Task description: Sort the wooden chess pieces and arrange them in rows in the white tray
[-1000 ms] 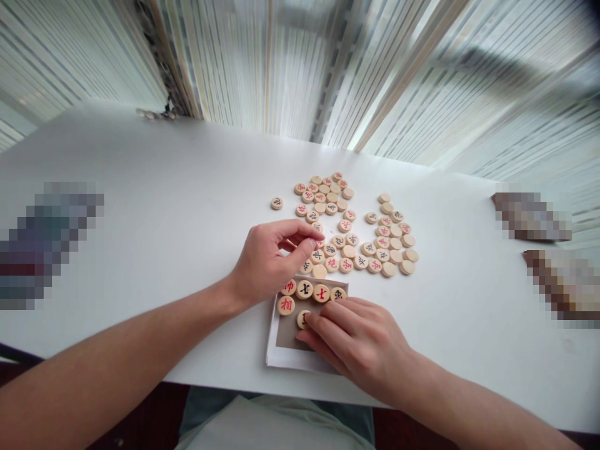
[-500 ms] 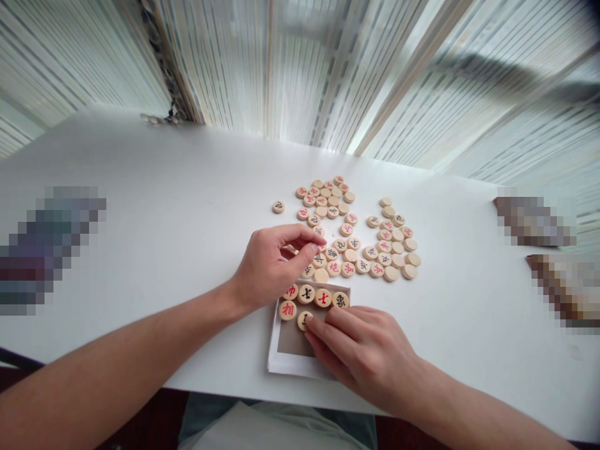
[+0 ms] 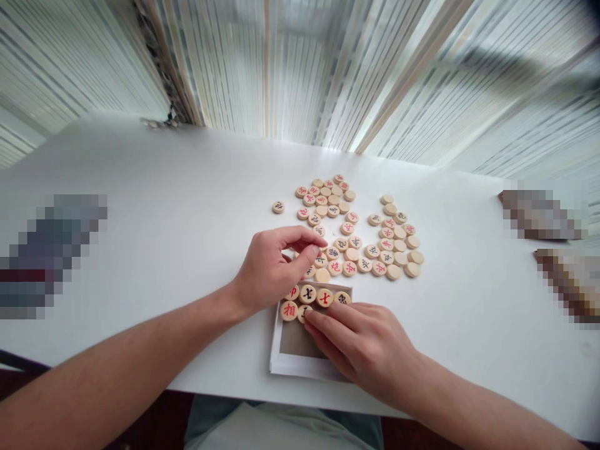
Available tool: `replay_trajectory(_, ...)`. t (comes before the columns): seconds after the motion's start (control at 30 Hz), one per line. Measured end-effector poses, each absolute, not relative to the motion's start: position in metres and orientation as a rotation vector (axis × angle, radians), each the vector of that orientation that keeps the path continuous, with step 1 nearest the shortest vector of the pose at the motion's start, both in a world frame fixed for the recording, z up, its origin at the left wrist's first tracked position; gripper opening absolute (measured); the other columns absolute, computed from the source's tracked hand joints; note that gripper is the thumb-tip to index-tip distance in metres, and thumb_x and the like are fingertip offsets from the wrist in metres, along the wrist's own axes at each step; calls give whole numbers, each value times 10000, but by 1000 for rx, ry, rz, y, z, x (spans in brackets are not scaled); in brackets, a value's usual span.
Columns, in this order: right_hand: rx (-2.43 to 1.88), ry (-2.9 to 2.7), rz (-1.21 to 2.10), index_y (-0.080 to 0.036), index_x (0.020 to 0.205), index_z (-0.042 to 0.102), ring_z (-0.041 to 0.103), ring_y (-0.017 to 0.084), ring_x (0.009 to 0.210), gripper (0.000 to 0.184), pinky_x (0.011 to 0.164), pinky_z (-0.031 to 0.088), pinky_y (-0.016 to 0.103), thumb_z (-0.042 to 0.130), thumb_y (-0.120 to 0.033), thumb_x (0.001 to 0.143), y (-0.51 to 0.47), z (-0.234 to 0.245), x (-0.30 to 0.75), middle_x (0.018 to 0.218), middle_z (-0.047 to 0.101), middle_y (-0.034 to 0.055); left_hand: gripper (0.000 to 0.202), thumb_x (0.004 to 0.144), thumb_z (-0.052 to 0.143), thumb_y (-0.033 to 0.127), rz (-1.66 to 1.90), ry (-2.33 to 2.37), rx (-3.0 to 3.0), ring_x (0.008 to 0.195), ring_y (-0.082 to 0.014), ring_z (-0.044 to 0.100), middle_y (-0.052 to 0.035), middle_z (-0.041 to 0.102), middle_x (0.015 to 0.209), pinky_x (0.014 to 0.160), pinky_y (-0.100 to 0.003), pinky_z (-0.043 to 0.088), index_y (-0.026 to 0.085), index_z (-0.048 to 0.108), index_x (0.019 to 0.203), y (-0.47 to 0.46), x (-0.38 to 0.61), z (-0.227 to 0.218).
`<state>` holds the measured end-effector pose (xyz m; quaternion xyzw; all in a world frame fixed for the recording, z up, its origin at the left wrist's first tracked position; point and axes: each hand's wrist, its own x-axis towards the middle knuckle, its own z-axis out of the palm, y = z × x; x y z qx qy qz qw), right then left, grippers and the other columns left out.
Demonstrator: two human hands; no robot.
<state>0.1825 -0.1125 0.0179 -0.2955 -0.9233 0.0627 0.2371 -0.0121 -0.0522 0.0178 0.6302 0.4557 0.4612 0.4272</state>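
Observation:
My right hand (image 3: 360,337) is closed, its fingertips on a round wooden Chinese chess piece (image 3: 303,314) with a black character, partly covered by them. This piece lies in a shallow white box (image 3: 300,364), right beside a red-marked piece (image 3: 289,310). Above them in the box is a row of pieces with red and black characters, such as a red one (image 3: 324,297). My left hand (image 3: 274,262) hovers at the box's upper left corner, thumb and forefinger pinched close together by the loose pieces. What lies between those fingertips is hard to make out.
Many loose Chinese chess pieces (image 3: 349,268), some face down, lie scattered beyond the box on the white table (image 3: 187,206). A lone piece (image 3: 278,207) sits left of them. Blurred-out objects (image 3: 51,250) lie at both sides. Striped curtains (image 3: 225,69) hang behind the table.
My right hand has slid the black-marked piece up and left inside the box, closing the gap to the red-marked one. My left hand has stayed nearly still.

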Motion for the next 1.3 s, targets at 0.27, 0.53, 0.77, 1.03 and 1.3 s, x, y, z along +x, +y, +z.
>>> replay_trajectory(0.27, -804, -2564, 166, -140, 944, 736, 571, 170, 528, 269, 502, 348, 353, 501, -139, 1075, -111, 22, 180, 699, 658, 14, 127, 919, 708, 185, 1161, 1146, 1578, 774, -153, 746, -34, 797, 882, 550, -192, 574, 159, 821, 971, -52, -12, 16)
replay_trajectory(0.53, -810, -2518, 192, -142, 991, 735, 536, 158, 525, 207, 513, 323, 346, 546, -175, 1069, -112, 24, 183, 690, 642, 4, 128, 927, 704, 207, 1156, 1137, 1567, 739, -149, 737, -23, 792, 861, 585, -205, 596, 184, 824, 965, -52, -13, 17)
replay_trajectory(0.77, -814, -2374, 189, -147, 964, 743, 447, 143, 500, 156, 502, 318, 327, 600, -167, 1021, -103, 28, 188, 654, 602, -11, 129, 921, 720, 258, 1202, 1213, 1561, 708, -137, 727, -18, 802, 875, 593, -192, 595, 210, 832, 963, -41, -17, 17)
replay_trajectory(1.03, -816, -2217, 269, -151, 945, 747, 538, 113, 508, 134, 520, 390, 274, 629, -185, 1000, -91, 22, 191, 670, 669, -2, 141, 915, 734, 283, 1412, 1255, 1546, 719, -146, 725, -44, 807, 933, 582, -214, 605, 185, 823, 962, -16, -12, 32)
replay_trajectory(1.3, -855, -2132, 368, -166, 856, 731, 564, 103, 525, 185, 523, 405, 230, 614, -187, 997, -77, 17, 195, 630, 649, -1, 160, 911, 673, 200, 1663, 1285, 1663, 733, -171, 754, -54, 805, 862, 580, -242, 590, 165, 816, 974, 23, -9, 53)
